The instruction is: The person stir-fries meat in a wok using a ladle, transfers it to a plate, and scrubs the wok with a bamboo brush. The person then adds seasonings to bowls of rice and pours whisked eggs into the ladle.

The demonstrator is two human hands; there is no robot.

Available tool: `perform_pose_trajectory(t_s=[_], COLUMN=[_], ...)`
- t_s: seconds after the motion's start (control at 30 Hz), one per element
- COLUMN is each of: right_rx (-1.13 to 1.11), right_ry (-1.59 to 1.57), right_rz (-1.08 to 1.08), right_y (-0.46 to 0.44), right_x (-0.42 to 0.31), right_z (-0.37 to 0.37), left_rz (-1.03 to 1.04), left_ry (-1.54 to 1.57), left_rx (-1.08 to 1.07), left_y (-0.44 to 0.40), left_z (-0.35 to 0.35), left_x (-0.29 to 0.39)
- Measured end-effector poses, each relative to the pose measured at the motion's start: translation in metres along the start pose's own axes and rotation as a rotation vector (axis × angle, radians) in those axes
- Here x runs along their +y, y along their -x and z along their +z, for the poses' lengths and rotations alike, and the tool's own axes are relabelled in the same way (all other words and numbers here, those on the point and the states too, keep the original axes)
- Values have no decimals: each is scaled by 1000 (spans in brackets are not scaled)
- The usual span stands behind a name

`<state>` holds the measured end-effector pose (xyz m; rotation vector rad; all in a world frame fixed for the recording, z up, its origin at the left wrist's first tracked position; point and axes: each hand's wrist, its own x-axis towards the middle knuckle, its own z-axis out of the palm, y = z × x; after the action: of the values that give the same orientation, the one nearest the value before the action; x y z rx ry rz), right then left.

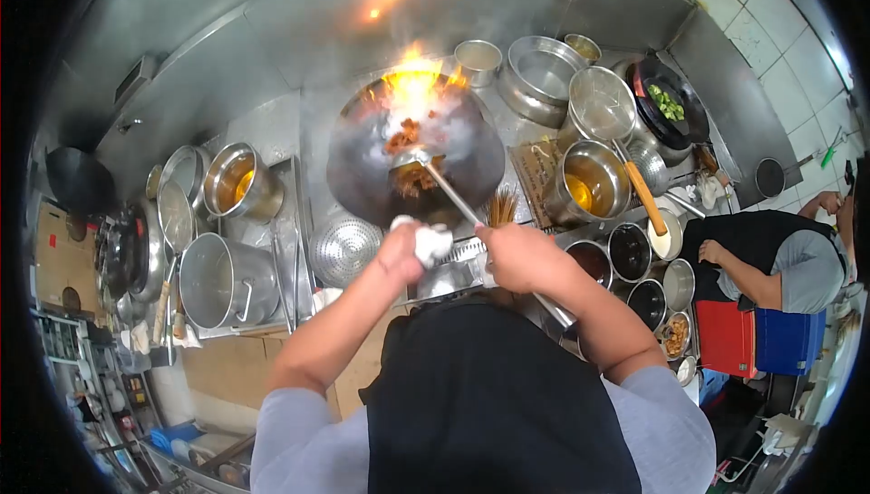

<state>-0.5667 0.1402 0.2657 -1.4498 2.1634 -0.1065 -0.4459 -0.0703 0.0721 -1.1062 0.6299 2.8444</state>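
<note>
A large dark wok (349, 168) sits ahead of me, with flames (417, 77) and smoke rising at its far side. Browned food pieces (403, 136) are in the wok, and some appear to be in the air above it. My left hand (401, 251) is closed around a white cloth (433, 244) at the wok's near edge; whether a wok handle lies under the cloth is hidden. My right hand (518, 256) grips the long metal handle of a ladle (455, 195), whose bowl is over the wok among the food. The handle's end sticks out below my right forearm.
Left of the wok stand a pot of oil (217, 181), a tall stockpot (204, 281) and a perforated strainer (347, 251). On the right are another oil pot (566, 208), a wire skimmer (603, 102), seasoning containers (630, 252) and a pan with green vegetables (698, 118). Another person (779, 263) stands at far right.
</note>
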Motion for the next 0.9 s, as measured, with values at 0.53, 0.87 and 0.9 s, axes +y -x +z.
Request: perform_pose_trajectory(t_s=[0.53,0.87,0.9], right_rx=[106,310,342], right_ry=[-312,-268,-312], right_rz=[-112,27,-9], right_y=[61,-39,-31], right_x=[28,35,33], right_z=[-9,50,49], left_rz=[69,271,131], left_ry=[111,-204,-102], left_rx=[-12,230,128], left_y=[10,-58,-66], left_z=[-5,-53,-78], left_x=[-3,-27,-37])
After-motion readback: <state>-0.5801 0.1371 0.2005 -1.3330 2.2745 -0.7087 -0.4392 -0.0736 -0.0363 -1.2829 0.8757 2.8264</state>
